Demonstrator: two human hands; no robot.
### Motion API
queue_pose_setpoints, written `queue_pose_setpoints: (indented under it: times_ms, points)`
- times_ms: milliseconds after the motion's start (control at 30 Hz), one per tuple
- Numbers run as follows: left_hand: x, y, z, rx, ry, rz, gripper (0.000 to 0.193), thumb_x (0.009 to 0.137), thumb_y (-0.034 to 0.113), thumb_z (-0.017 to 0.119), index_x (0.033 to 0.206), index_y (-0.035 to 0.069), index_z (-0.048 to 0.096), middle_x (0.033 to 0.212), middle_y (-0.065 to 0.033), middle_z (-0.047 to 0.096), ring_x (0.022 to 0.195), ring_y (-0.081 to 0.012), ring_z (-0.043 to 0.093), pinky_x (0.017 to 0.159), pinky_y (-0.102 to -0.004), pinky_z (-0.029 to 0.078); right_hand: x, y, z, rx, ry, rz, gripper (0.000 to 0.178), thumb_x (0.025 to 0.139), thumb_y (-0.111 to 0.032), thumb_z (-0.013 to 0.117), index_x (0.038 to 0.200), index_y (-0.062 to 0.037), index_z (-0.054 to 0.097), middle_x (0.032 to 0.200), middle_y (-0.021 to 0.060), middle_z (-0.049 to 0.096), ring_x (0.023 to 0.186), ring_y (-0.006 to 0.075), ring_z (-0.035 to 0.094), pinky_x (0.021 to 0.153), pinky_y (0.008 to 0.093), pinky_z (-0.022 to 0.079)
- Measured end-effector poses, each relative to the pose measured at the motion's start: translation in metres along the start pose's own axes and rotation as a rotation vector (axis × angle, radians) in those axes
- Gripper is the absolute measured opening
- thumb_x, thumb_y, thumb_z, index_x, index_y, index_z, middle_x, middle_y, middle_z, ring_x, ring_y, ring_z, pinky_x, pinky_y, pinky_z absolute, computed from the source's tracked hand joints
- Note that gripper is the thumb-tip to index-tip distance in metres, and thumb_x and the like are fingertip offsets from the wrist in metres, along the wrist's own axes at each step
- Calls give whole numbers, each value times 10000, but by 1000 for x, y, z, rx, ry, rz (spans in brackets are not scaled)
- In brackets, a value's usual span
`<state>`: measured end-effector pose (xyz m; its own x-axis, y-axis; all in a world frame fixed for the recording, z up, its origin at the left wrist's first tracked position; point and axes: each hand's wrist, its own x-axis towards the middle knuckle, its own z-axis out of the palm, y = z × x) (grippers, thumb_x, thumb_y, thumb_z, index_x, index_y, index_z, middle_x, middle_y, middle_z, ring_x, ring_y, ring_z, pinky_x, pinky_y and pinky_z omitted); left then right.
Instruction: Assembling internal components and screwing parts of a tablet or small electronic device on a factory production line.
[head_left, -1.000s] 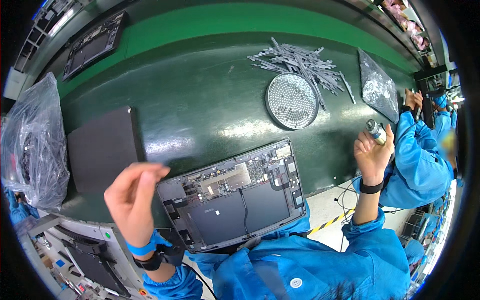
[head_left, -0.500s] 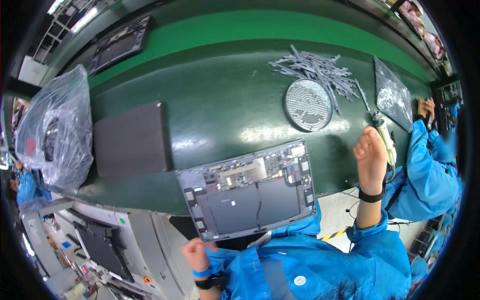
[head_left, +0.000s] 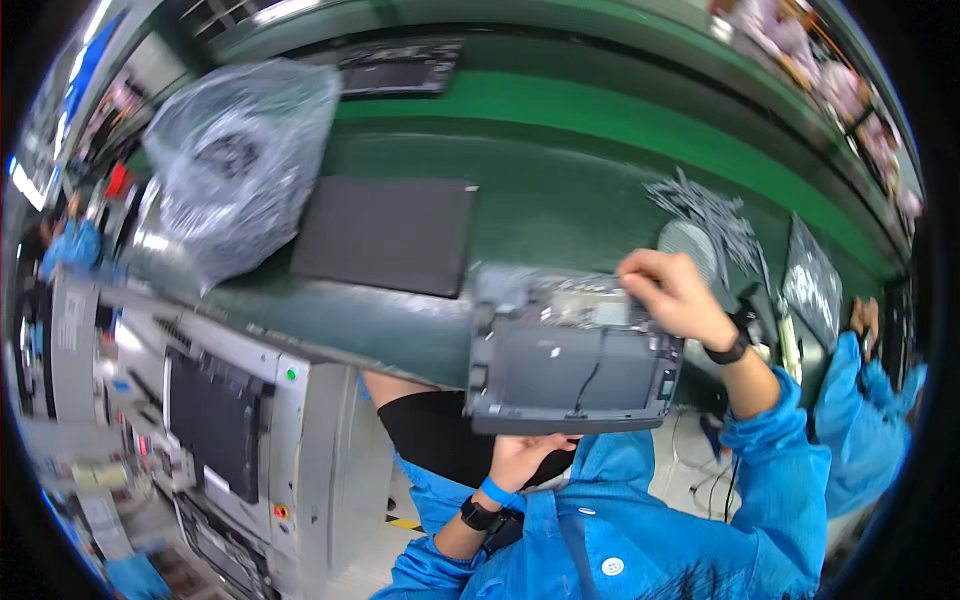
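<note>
An opened laptop base [head_left: 575,365], bottom cover off and its battery and circuit board showing, extends over the table's near edge. My left hand [head_left: 525,460] grips the near edge from below, its fingers partly hidden. Over the far right corner is my right hand [head_left: 680,295], fingers curled in and thumb close to them; whatever they pinch is too small or blurred to make out. A dark flat panel [head_left: 385,235] lies left of the base. Behind my right hand are a round perforated metal dish [head_left: 690,245], partly covered, and a pile of grey strips [head_left: 710,215].
A clear plastic bag [head_left: 245,160] stands on the left of the green table [head_left: 560,160]. Another open laptop [head_left: 400,68] rests on the far ledge. At right lie a pale electric screwdriver [head_left: 790,345] and a silvery bag [head_left: 812,280]. Beyond is a co-worker's blue sleeve [head_left: 850,415].
My right hand has come left from beside the screwdriver to the laptop base. My left hand has moved right along its near edge. The view has shifted, and the base sits more level.
</note>
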<state>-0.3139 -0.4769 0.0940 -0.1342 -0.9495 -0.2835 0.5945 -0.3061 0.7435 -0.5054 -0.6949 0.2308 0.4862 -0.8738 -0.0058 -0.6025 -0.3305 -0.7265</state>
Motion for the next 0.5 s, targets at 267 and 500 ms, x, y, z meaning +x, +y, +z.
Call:
queue_pose_setpoints:
  times_ms: [267, 500]
  points:
    - [-16, 59, -8, 654, 323, 307, 225, 933, 159, 657, 867, -50, 707, 678, -110, 704, 586, -124, 667, 546, -265, 526, 16, -83, 4, 609, -49, 103, 344, 937, -8, 518, 1280, -6, 546, 850, -20, 621, 777, 37, 558, 693, 193, 429]
    - [-117, 141, -90, 664, 1055, 889, 228, 934, 12, 545, 1147, -40, 611, 1033, -131, 671, 997, -208, 637, 920, -357, 506, 87, -186, 145, 663, -322, -123, 373, 934, -24, 511, 1304, -15, 560, 868, 30, 638, 632, 46, 529, 462, 193, 396]
